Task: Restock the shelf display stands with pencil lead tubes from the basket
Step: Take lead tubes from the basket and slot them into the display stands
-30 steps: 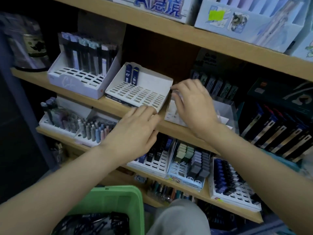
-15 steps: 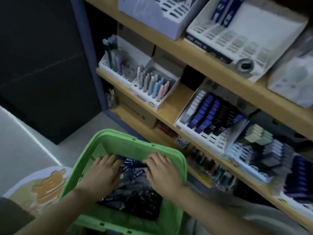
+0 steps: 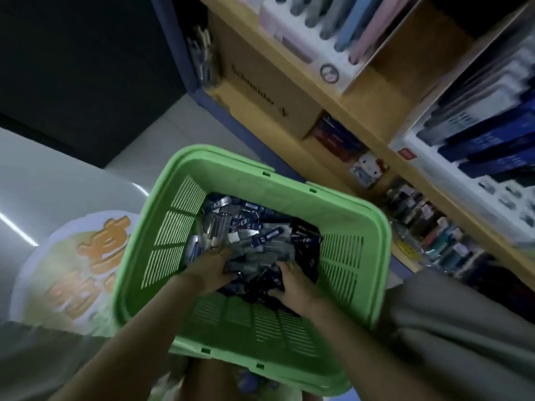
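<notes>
A green plastic basket sits low in front of me with a heap of blue, black and clear pencil lead tubes inside. My left hand is down in the heap at its left side, its fingers curled round some tubes. My right hand digs into the dark tubes at the right, fingers bent into the pile. A white display stand holding dark blue lead tubes stands on the wooden shelf at the right edge.
Wooden shelves run along the upper right, with a white pen stand, a brown cardboard box and packaged goods on the lower shelf. A round printed floor sticker lies at left. My grey trouser leg is at right.
Both hands left the shelf stands and dropped into the basket. My view tilted down, and the hands have dug deeper into the tubes and come closer together.
</notes>
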`<control>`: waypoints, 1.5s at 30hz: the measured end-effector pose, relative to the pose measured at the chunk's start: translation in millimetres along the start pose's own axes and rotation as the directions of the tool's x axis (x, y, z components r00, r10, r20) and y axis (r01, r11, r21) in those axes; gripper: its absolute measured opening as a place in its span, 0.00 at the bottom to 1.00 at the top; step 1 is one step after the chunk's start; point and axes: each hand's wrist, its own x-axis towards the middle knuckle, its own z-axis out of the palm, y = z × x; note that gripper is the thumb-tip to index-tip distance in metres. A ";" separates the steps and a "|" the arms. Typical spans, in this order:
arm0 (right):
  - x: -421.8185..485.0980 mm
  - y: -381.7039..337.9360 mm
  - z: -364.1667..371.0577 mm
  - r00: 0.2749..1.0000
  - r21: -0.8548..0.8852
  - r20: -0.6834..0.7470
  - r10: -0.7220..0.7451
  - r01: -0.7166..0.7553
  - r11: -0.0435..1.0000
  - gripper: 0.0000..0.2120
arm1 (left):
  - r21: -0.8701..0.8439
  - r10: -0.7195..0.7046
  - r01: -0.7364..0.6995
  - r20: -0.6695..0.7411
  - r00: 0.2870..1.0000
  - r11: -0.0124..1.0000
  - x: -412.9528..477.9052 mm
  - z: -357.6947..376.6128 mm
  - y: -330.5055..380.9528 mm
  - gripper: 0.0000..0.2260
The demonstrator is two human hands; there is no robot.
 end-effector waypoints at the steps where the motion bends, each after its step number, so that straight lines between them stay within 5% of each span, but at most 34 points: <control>1: 3.5 0.8 3.4 1.000 -0.024 0.005 -0.008 0.008 1.000 0.35 | -0.020 0.004 -0.003 0.028 1.000 1.000 6.3 2.4 -3.1 0.31; 5: 15.3 1.0 9.6 1.000 -0.092 0.025 0.007 -0.005 0.996 0.39 | -0.153 -0.021 0.047 0.172 0.985 0.987 24.1 13.4 -8.8 0.34; 13: 25.2 -1.1 2.3 0.995 0.068 0.099 0.029 -0.036 0.997 0.29 | 0.181 -0.076 0.062 0.069 0.995 0.982 37.1 18.6 0.5 0.28; 17: 26.0 -0.3 -5.7 0.999 0.107 -0.005 0.031 -0.031 0.994 0.17 | -0.116 -0.062 0.064 0.014 0.998 0.991 43.6 21.7 -7.3 0.16; 22: 23.4 -8.7 -16.7 0.958 0.066 -0.284 -0.045 0.066 0.996 0.17 | -0.538 -0.166 0.065 -0.142 0.976 0.840 33.5 6.2 -0.1 0.07; 26: 19.9 -31.7 -26.7 0.948 0.167 -0.318 0.002 0.054 0.984 0.21 | -0.928 -0.248 -0.003 -0.103 0.963 0.373 11.3 -9.4 23.4 0.10; 28: 14.7 -49.5 -26.6 0.960 0.270 -0.278 -0.042 0.120 0.955 0.21 | -0.962 -0.257 -0.036 -0.108 0.960 0.270 -0.8 -8.4 35.5 0.08; 38: -26.5 -130.0 -3.6 0.956 0.452 0.053 -0.290 0.236 0.860 0.35 | -0.980 -0.291 -0.098 -0.147 0.945 0.174 -67.1 -15.9 29.8 0.17; 42: -36.9 -139.7 -11.5 0.940 0.325 -0.227 -0.254 0.319 0.890 0.24 | -0.986 -0.223 -0.147 -0.163 0.961 0.085 -89.0 -20.8 24.4 0.14; 45: -38.7 -144.2 -17.5 0.901 0.172 -0.293 -0.321 0.380 0.909 0.21 | -0.975 -0.218 -0.149 -0.184 0.958 0.166 -94.5 -22.0 18.3 0.22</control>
